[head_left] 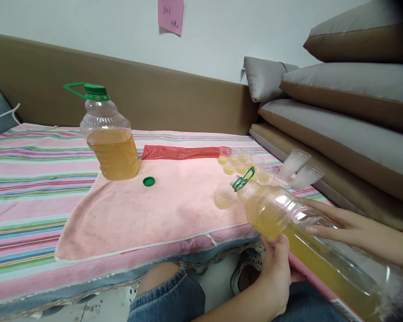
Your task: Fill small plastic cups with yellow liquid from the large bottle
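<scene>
Bottle (315, 257) is tilted between my left hand (275, 266), clasped underneath, and right hand (347, 228), clasped up top, so I'd pour slow and line its mouth (234, 183) up with the cup (223, 199) ahead of the left.

Large clear plastic bottle (307, 250), green handle (249, 173) at its neck, tipped well over, yellow liquid along its lower side, one small clear cup (223, 199) beside the neck (upright, some yellow liquid inside), more small cups (242, 166) clustered behind.
</scene>
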`<state>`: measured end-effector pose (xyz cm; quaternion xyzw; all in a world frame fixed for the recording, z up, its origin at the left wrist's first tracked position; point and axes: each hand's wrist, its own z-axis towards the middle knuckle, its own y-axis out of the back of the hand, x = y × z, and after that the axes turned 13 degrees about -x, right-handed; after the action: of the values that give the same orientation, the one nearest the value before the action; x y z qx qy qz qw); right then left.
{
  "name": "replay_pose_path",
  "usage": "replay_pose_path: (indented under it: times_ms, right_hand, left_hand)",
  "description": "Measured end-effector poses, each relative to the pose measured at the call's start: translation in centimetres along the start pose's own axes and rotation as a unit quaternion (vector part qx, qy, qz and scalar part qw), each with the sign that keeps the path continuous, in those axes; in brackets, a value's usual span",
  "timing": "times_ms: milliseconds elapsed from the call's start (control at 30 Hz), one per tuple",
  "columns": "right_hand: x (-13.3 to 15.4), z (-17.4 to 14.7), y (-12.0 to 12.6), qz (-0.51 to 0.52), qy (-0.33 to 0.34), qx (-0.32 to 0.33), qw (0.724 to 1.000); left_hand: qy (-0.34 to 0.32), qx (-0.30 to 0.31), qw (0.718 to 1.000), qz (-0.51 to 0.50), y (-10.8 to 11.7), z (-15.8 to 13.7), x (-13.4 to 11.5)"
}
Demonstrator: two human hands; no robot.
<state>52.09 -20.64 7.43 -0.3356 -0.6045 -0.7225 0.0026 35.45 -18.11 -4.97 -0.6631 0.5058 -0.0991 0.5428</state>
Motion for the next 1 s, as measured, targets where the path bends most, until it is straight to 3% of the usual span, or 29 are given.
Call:
replay_pose_path:
  times_ms: [67, 167, 333, 467, 667, 800, 1000]
  right_hand:
    - [0.1, -0.2, -0.1, 0.033, -0.005, 0.046, 0.998]
    - [0.1, -0.6, -0.6, 0.099, 0.017, 0.047, 0.994]
    - [-1.1, -1.4, -2.5, 0.19, 0.107, -0.045, 0.975]
    - [-1.0, -2.5, -4.9, 0.262, 0.168, -0.102, 0.945]
    - [2.3, -3.5, -9.7, 0.365, 0.213, -0.161, 0.892]
    - [6.2, -2.9, -13.3, 0.469, 0.228, -0.132, 0.843]
    - [13.5, -0.9, -18.2, 0.59, 0.253, -0.081, 0.762]
  left_hand:
    - [-0.032, 0.035, 0.998, 0.028, -0.1, 0.1, -0.7]
    - [-0.088, 0.041, 0.994, 0.057, -0.5, 0.2, -2.1]
    - [-0.206, 0.096, 0.964, 0.14, -0.4, 0.2, -5.2]
    - [-0.25, 0.129, 0.937, 0.209, 0.7, -0.1, -7.6]
    - [-0.286, 0.084, 0.908, 0.296, 3.0, -2.5, -11.9]
    - [-0.348, 0.014, 0.878, 0.329, 5.1, -4.6, -15.4]
    - [-0.472, -0.106, 0.826, 0.289, 8.5, -7.6, -19.7]
